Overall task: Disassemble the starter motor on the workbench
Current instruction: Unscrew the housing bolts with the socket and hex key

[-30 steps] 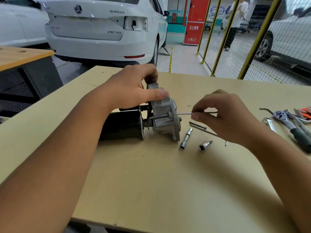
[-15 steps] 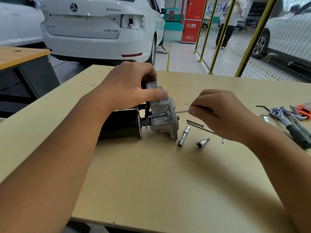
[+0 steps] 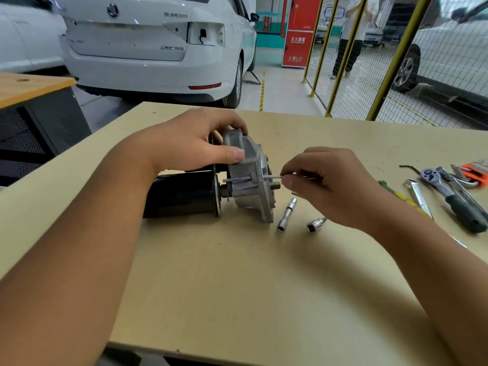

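Now both forearms reach in across the pale wooden workbench (image 3: 237,299). Left hand (image 3: 190,143) arches over the silver cast-aluminium end housing (image 3: 248,178), thumb flat on its side, fingers curled over the top. Right hand (image 3: 330,186) pinches a long thin steel through-bolt (image 3: 272,177) poking from that housing. Black cylindrical starter motor body (image 3: 182,194) lies on its side mid-bench. Two chrome sockets (image 3: 286,213) lie just beside; a green-handled ratchet (image 3: 454,199) sits further right.

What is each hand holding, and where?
Left hand grips the starter motor by its grey end housing; right hand pinches a thin bolt at its outer end.
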`<state>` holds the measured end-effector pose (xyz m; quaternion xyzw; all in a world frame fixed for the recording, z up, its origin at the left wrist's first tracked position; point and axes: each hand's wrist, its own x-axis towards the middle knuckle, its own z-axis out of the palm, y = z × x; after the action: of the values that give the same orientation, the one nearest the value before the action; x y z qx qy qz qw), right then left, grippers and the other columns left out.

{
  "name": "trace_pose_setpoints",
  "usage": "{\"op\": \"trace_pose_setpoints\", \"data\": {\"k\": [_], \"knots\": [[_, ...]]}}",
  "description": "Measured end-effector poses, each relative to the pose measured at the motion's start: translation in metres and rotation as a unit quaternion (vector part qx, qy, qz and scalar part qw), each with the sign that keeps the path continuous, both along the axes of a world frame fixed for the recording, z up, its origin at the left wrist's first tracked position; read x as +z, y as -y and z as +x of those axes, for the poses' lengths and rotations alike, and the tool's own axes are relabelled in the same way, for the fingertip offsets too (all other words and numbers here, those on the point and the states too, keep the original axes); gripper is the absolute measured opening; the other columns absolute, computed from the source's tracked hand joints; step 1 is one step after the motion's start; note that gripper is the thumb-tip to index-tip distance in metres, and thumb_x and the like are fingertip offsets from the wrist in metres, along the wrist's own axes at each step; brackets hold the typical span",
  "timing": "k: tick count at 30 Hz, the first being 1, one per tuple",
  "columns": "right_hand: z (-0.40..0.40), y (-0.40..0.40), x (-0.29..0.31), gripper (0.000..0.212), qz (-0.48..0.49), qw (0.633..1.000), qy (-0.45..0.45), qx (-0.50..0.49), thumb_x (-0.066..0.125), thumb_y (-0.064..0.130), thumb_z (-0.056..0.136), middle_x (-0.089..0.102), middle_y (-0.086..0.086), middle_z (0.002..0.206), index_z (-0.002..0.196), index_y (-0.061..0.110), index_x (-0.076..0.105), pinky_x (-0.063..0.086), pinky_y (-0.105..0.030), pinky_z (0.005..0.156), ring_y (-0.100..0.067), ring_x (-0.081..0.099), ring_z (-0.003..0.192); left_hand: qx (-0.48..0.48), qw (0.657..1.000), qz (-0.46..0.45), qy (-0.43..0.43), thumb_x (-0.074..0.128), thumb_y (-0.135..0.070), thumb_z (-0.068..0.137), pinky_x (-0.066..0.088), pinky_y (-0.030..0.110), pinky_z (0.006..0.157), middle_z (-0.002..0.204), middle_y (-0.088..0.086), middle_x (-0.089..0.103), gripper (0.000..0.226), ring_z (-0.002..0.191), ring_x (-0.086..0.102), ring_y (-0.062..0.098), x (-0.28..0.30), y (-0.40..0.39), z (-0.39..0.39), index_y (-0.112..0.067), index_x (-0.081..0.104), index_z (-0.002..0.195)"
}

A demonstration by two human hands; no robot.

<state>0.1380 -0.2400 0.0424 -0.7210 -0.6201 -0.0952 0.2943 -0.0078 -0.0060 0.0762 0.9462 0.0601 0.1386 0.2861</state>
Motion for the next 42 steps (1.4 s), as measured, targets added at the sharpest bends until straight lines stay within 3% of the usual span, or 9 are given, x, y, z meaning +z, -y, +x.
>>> {"op": "trace_pose_setpoints", "data": {"k": [6, 9, 13, 18, 22, 28, 31, 37, 42], "knots": [[0.0, 0.0, 0.003, 0.004, -0.003, 0.999, 0.017, -0.033, 0.07, 0.012, 0.091, 0.061, 0.004, 0.08, 0.089, 0.011, 0.075, 0.038, -0.013, 0.066, -0.012, 0.055, 0.072, -0.01, 0.999, -0.038, 0.021, 0.073, -0.026, 0.095, 0.051, 0.019, 0.075, 0.097, -0.007, 0.071, 0.027, 0.085, 0.065, 0.012, -0.005, -0.002, 0.0, -0.024, 0.068, 0.121], [0.004, 0.001, 0.004, 0.004, -0.002, 0.999, 0.017, -0.049, 0.076, 0.016, 0.087, 0.061, 0.011, 0.079, 0.085, 0.019, 0.073, 0.041, -0.02, 0.066, -0.005, 0.055, 0.073, -0.006, 0.998, -0.05, 0.03, 0.074, -0.032, 0.094, 0.051, 0.019, 0.072, 0.096, -0.004, 0.073, 0.027, 0.088, 0.066, 0.016, -0.007, -0.004, 0.002, -0.026, 0.068, 0.119], [0.018, 0.007, 0.005, 0.01, -0.026, 0.997, 0.015, -0.074, 0.078, 0.022, 0.084, 0.063, 0.014, 0.078, 0.083, 0.026, 0.069, 0.05, -0.036, 0.068, -0.011, 0.058, 0.073, 0.01, 0.997, -0.025, 0.067, 0.076, -0.05, 0.087, 0.049, 0.025, 0.072, 0.094, -0.014, 0.072, 0.034, 0.08, 0.065, 0.002, -0.008, 0.001, 0.008, -0.03, 0.069, 0.113], [0.026, 0.008, -0.002, 0.005, -0.044, 0.994, -0.052, -0.084, 0.075, 0.021, 0.087, 0.067, 0.007, 0.074, 0.086, 0.022, 0.07, 0.05, -0.028, 0.067, -0.008, 0.061, 0.069, 0.044, 0.994, -0.002, 0.099, 0.072, -0.065, 0.078, 0.057, 0.032, 0.075, 0.093, -0.016, 0.071, 0.046, 0.082, 0.068, 0.007, -0.013, 0.008, 0.015, -0.034, 0.068, 0.112], [0.036, 0.009, -0.003, 0.007, -0.056, 0.99, -0.059, -0.117, 0.07, 0.021, 0.091, 0.065, 0.005, 0.072, 0.085, 0.025, 0.069, 0.045, -0.028, 0.063, -0.009, 0.058, 0.069, 0.067, 0.991, -0.013, 0.116, 0.08, -0.052, 0.084, 0.057, 0.032, 0.074, 0.091, -0.013, 0.07, 0.036, 0.078, 0.068, 0.006, -0.018, 0.006, 0.019, -0.029, 0.068, 0.109], [0.037, 0.001, -0.012, 0.013, 0.093, 0.954, -0.231, -0.168, 0.068, 0.039, 0.091, 0.049, 0.01, 0.053, 0.086, 0.027, 0.068, 0.035, -0.029, 0.056, -0.006, 0.04, 0.047, 0.106, 0.98, -0.02, 0.165, 0.084, -0.048, 0.082, 0.054, 0.021, 0.069, 0.09, -0.01, 0.07, 0.038, 0.076, 0.065, 0.005, -0.023, 0.012, 0.025, -0.023, 0.07, 0.106], [0.022, -0.008, -0.017, 0.018, 0.13, 0.929, -0.304, -0.167, 0.073, 0.044, 0.082, 0.043, 0.013, 0.049, 0.083, 0.026, 0.07, 0.039, -0.034, 0.056, -0.011, 0.04, 0.049, 0.086, 0.974, 0.005, 0.211, 0.081, -0.05, 0.082, 0.056, 0.027, 0.071, 0.096, -0.006, 0.071, 0.044, 0.078, 0.066, 0.01, -0.023, 0.024, 0.028, -0.019, 0.071, 0.11], [0.005, -0.016, -0.022, 0.013, 0.1, 0.906, -0.397, -0.111, 0.067, 0.034, 0.094, 0.039, 0.009, 0.051, 0.092, 0.024, 0.075, 0.035, -0.033, 0.05, -0.009, 0.037, 0.048, 0.069, 0.963, 0.041, 0.257, 0.077, -0.045, 0.089, 0.056, 0.028, 0.082, 0.111, -0.004, 0.064, 0.053, 0.095, 0.062, 0.011, -0.023, 0.037, 0.036, -0.014, 0.067, 0.13], [0.003, -0.015, -0.019, 0.023, 0.085, 0.888, -0.434, -0.122, 0.064, 0.04, 0.096, 0.036, 0.005, 0.054, 0.097, 0.02, 0.073, 0.031, -0.028, 0.045, -0.011, 0.034, 0.047, 0.098, 0.954, -0.029, 0.281, 0.084, -0.046, 0.082, 0.052, 0.014, 0.067, 0.096, -0.017, 0.062, 0.057, 0.084, 0.066, 0.004, -0.025, 0.047, 0.044, -0.02, 0.056, 0.124]]}}
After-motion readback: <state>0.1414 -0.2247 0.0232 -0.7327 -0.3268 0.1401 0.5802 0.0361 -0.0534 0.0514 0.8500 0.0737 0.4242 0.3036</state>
